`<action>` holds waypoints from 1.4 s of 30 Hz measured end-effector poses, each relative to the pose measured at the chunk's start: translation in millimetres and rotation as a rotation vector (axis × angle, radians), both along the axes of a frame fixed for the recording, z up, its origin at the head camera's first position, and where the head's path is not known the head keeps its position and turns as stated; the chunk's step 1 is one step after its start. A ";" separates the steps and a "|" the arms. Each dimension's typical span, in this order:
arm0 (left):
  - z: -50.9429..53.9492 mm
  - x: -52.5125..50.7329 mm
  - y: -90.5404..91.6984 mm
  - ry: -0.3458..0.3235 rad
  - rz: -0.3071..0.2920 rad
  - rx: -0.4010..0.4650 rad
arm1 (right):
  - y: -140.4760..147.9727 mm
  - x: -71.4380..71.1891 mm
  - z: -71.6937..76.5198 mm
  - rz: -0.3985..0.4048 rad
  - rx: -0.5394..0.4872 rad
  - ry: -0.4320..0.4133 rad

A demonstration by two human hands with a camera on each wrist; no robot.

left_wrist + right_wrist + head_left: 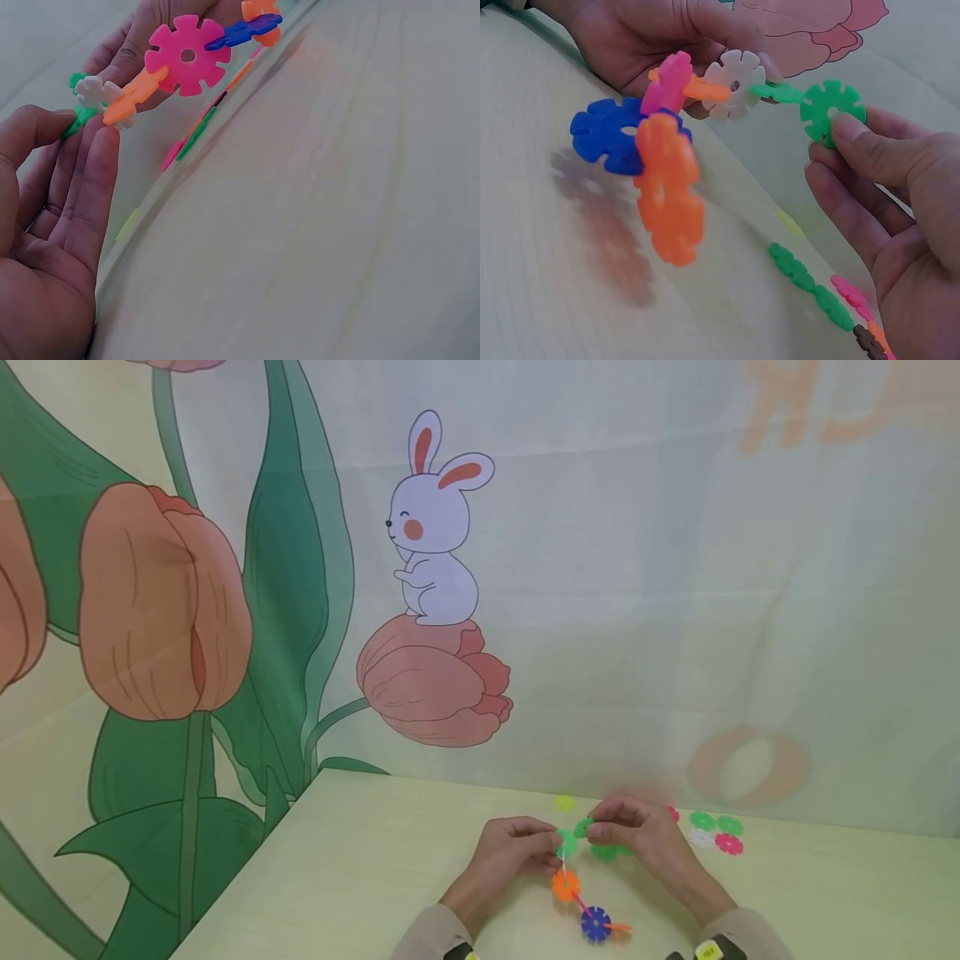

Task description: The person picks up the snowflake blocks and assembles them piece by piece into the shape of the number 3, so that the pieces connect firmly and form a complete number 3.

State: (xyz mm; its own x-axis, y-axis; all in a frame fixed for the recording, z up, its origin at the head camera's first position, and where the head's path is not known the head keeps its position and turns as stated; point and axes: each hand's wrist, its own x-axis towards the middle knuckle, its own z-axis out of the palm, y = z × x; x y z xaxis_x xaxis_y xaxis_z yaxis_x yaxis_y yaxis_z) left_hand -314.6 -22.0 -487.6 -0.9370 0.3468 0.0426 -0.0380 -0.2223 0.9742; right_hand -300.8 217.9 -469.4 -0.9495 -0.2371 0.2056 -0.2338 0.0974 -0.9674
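Observation:
A chain of slotted plastic snowflake discs hangs from my left hand point(513, 852), whose thumb and fingers pinch the green disc point(776, 93) at its upper end. Below that disc come a white disc point(735, 84), an orange disc point(135, 96), a pink disc point(187, 56), a blue disc point(596, 925) and another orange disc point(667, 191). My right hand point(637, 831) pinches a second green disc point(832, 109) between thumb and fingers. Its edge meets the left hand's green disc; whether their slots interlock I cannot tell.
Loose discs lie on the pale table point(360, 860) behind and right of my hands: a yellow disc point(565, 802), green discs point(716, 823), a white disc point(701, 837) and a pink disc point(729, 844). A printed curtain point(600, 610) stands along the table's back edge.

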 end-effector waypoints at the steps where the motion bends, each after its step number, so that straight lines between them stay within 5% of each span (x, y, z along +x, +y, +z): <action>1: 0.0 0.1 0.3 -0.003 0.000 -0.004 | 0.0 0.2 -0.2 0.001 -0.007 0.000; 18: -4.4 -1.6 0.6 0.003 -0.039 -0.008 | -2.2 2.4 -0.1 0.004 0.056 0.025; 42: -4.6 -0.7 -1.9 0.012 -0.034 -0.028 | -11.0 0.2 -6.7 -0.028 -0.012 0.035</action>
State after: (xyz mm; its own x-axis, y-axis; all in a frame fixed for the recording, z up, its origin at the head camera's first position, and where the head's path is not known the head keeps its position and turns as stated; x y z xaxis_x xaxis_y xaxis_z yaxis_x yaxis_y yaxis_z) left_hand -315.3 -23.9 -492.2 -0.9242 0.3795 0.0433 -0.0337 -0.1940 0.9804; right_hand -300.6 206.9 -476.0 -0.9479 -0.2077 0.2416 -0.2650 0.0927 -0.9598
